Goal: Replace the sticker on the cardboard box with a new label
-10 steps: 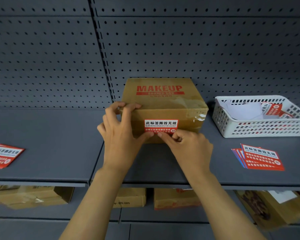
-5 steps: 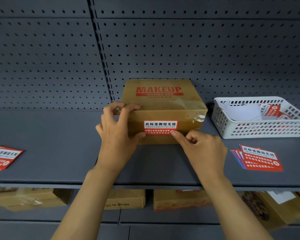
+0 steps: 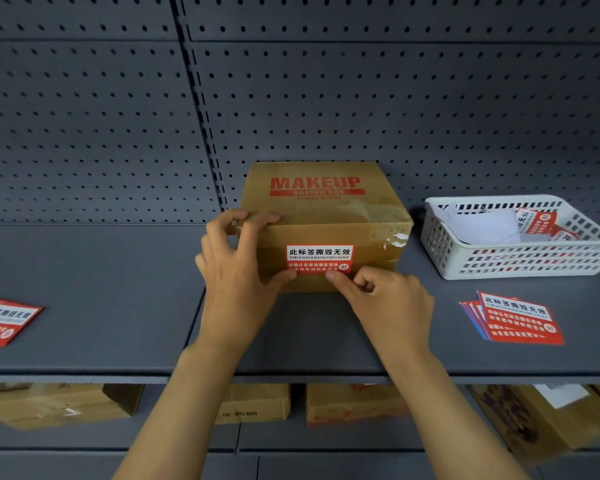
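Left hand [image 3: 236, 271] clasps the brown cardboard box [image 3: 326, 216]; right hand's [image 3: 388, 299] curled grip presses its red-and-white sticker [image 3: 320, 258].

One head-worn wide-angle view looked forward and slightly down, close to the shelf [image 3: 84, 306], facing the pegboard [image 3: 361, 98] squarely.

Two bare forearms, no sleeves; left hand [image 3: 238, 271], right hand [image 3: 390, 299] ungloved, ringless.

One cardboard box [image 3: 326, 216], one basket [image 3: 520, 261], two label stacks [image 3: 520, 320] on the shelf [image 3: 118, 306].
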